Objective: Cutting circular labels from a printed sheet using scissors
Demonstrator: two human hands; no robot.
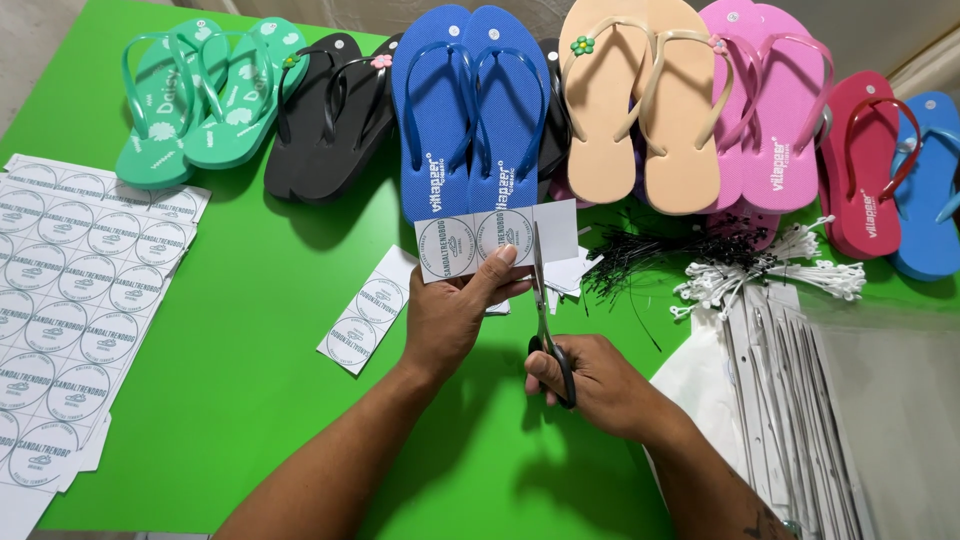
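Note:
My left hand (452, 312) holds up a white paper strip (495, 238) printed with round labels, thumb on its lower edge. My right hand (590, 385) grips black-handled scissors (545, 320) with the blades pointing up, cutting into the strip to the right of its second label. Both hands hover over the green table (250, 380), just in front of a blue pair of flip-flops (470, 105).
Pairs of flip-flops line the back: teal (195, 95), black (325, 115), beige (640, 100), pink (770, 100), red (865, 160), blue (930, 180). Sheets of round labels (70, 300) lie at the left, a cut strip (365, 315), black and white tag ties (740, 260), clear bags (830, 400).

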